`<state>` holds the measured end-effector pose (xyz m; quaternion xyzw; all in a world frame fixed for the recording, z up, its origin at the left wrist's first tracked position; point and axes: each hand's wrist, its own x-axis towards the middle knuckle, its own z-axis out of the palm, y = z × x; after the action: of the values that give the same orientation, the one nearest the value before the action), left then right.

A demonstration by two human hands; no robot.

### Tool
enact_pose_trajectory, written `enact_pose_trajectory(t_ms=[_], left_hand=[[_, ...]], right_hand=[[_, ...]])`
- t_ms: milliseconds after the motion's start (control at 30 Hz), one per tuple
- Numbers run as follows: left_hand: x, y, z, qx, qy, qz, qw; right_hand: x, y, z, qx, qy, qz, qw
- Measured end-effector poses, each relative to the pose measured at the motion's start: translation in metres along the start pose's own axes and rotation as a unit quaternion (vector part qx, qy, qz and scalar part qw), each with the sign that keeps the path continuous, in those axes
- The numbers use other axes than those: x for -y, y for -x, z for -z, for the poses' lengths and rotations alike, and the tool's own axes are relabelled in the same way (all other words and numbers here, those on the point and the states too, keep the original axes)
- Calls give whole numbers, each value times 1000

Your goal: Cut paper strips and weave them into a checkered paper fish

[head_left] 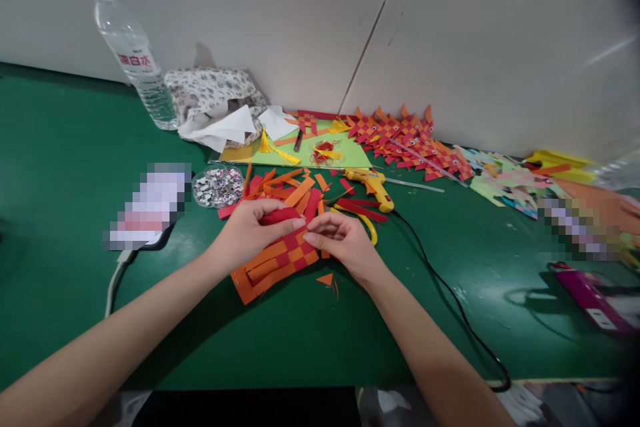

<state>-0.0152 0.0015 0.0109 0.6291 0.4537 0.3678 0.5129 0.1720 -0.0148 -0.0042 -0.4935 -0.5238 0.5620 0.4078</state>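
A woven piece of red and orange paper strips [274,263] lies on the green table [65,167] in front of me. My left hand [250,230] is closed on a red strip at the piece's upper edge. My right hand [340,240] pinches the same edge from the right, its fingertips meeting those of my left hand. Loose red and orange strips [295,190] lie just behind the hands. A small orange offcut [326,279] sits below my right wrist.
A yellow glue gun [373,185] with a black cord [450,293] lies right of the strips. A dish of googly eyes [218,187], a water bottle [131,53], a patterned cloth [210,90], a green sheet [320,147] and finished woven fish [405,137] line the wall.
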Motion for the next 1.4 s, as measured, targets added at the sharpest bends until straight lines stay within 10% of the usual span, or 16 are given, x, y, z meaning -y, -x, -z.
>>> enact_pose_trajectory(t_ms=[433, 1400], left_hand=[[-2, -1, -2, -29, -24, -6, 999], [12, -8, 9, 87, 3, 84, 993]], right_hand=[[1, 0, 0, -17, 14, -4, 1000], [4, -1, 4, -105, 14, 17, 994]])
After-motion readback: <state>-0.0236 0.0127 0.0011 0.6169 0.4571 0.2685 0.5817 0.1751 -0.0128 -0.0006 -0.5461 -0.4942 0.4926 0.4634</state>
